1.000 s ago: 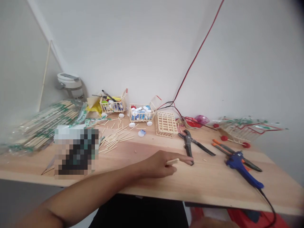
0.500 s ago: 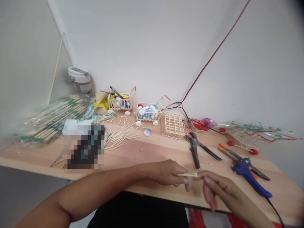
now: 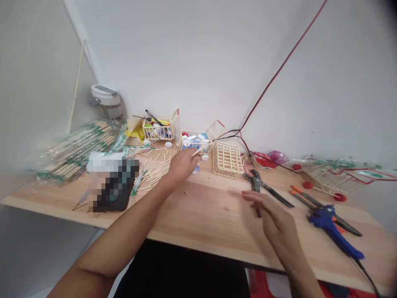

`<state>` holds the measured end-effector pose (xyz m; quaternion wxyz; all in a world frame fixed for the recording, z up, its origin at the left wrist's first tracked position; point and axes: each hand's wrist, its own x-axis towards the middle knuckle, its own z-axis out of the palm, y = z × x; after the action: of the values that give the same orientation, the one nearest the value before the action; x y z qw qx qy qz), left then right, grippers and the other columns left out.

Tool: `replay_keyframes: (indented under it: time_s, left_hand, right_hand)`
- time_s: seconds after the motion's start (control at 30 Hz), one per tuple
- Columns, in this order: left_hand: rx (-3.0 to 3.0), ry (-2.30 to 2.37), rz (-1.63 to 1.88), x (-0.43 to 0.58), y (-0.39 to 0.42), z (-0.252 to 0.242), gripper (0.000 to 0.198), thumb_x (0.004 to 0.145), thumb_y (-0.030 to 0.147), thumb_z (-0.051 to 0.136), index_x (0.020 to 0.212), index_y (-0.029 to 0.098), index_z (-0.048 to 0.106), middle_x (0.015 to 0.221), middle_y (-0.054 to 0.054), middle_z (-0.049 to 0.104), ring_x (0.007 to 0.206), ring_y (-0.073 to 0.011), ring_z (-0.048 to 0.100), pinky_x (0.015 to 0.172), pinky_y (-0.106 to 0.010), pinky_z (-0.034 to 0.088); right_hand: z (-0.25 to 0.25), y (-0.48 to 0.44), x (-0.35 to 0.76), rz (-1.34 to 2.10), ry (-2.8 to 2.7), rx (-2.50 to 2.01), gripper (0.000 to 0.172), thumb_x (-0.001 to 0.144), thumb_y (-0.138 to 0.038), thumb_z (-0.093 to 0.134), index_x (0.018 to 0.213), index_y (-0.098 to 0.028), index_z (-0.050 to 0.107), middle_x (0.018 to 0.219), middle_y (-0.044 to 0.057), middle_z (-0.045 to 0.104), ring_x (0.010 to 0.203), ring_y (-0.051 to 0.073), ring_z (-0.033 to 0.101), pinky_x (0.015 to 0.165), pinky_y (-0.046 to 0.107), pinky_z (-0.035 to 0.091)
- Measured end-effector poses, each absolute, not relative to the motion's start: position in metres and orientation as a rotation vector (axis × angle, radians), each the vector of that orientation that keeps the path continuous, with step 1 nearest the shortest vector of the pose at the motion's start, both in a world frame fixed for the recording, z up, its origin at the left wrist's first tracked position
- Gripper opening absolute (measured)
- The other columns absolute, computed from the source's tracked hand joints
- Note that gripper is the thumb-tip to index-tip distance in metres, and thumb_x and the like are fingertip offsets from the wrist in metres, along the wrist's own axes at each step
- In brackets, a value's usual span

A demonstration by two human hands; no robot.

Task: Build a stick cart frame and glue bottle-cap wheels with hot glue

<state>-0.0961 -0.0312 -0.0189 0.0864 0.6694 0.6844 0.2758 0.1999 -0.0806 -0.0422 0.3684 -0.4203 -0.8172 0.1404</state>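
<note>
My left hand reaches over the table beside the pile of short sticks, its fingers closed on thin wooden sticks that point toward the cart of bottle caps. Part of that cart is hidden behind the hand. My right hand hovers over the black-handled pliers, fingers stretched out and nothing seen in them. A wooden lattice basket sits between the two hands, farther back.
A blue glue gun and orange-handled pliers lie at the right. Bagged long sticks, a pixelated dark object and a lidded container are at the left. Behind stands a cart holding pens.
My left hand has moved away from my right hand, forward and left toward the caps cart, with the sticks. My right hand has risen forward over the pliers and its fingers have straightened.
</note>
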Motion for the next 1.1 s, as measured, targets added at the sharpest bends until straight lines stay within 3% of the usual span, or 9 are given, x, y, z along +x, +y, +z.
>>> replay_keyframes:
  time_s: [0.07, 0.27, 0.47, 0.6, 0.93, 1.1]
  left_hand:
    - [2.006, 2.080, 0.714, -0.100, -0.030, -0.025, 0.024, 0.091, 0.026, 0.049, 0.108, 0.020, 0.066, 0.113, -0.008, 0.070, 0.108, -0.0263, 0.062, 0.087, -0.033, 0.046]
    - [2.088, 2.048, 0.576, -0.094, -0.035, -0.044, 0.037, 0.084, 0.038, 0.065, 0.117, 0.022, 0.062, 0.121, -0.009, 0.065, 0.114, -0.0280, 0.059, 0.092, -0.036, 0.047]
    - [2.156, 1.991, 0.498, -0.085, -0.039, -0.050, 0.024, 0.087, 0.023, 0.055, 0.109, 0.018, 0.063, 0.116, -0.011, 0.061, 0.106, -0.0255, 0.059, 0.088, -0.035, 0.047]
    - [2.217, 1.814, 0.509, -0.078, -0.043, -0.049, 0.020, 0.081, 0.016, 0.055, 0.098, 0.019, 0.065, 0.104, -0.008, 0.063, 0.102, -0.0235, 0.059, 0.089, -0.033, 0.046]
    - [2.152, 1.566, 0.721, -0.067, -0.040, -0.051, 0.019, 0.081, 0.021, 0.060, 0.096, 0.018, 0.070, 0.101, -0.004, 0.070, 0.098, -0.0193, 0.062, 0.088, -0.027, 0.044]
    - [1.898, 1.580, 1.029, -0.072, -0.033, -0.043, 0.014, 0.079, 0.026, 0.062, 0.087, 0.017, 0.068, 0.089, -0.002, 0.070, 0.086, -0.0188, 0.062, 0.078, -0.026, 0.043]
  right_hand:
    - [-0.050, -0.072, 0.173, 0.500, -2.128, -1.089, 0.031, 0.096, -0.022, 0.042, 0.117, -0.024, 0.065, 0.109, 0.005, 0.073, 0.098, 0.018, 0.069, 0.085, 0.032, 0.055]
    - [-0.070, -0.050, 0.129, 0.831, -2.199, -1.030, 0.030, 0.098, -0.027, 0.040, 0.115, -0.019, 0.064, 0.095, 0.005, 0.075, 0.083, 0.016, 0.071, 0.080, 0.030, 0.055]
    - [-0.076, -0.049, 0.141, 0.805, -2.106, -1.100, 0.030, 0.098, -0.029, 0.040, 0.111, -0.018, 0.064, 0.083, 0.004, 0.073, 0.074, 0.015, 0.070, 0.074, 0.029, 0.055]
    - [-0.073, -0.053, 0.145, 0.776, -2.108, -1.105, 0.030, 0.098, -0.028, 0.040, 0.111, -0.018, 0.065, 0.081, 0.004, 0.072, 0.070, 0.015, 0.068, 0.072, 0.028, 0.054]
    - [-0.075, -0.053, 0.147, 0.819, -1.948, -1.188, 0.032, 0.098, -0.036, 0.042, 0.114, -0.020, 0.064, 0.085, 0.005, 0.072, 0.071, 0.016, 0.068, 0.059, 0.025, 0.054]
    - [-0.075, -0.054, 0.146, 0.844, -1.905, -1.177, 0.032, 0.098, -0.038, 0.043, 0.114, -0.019, 0.064, 0.087, 0.006, 0.072, 0.072, 0.016, 0.068, 0.060, 0.024, 0.055]
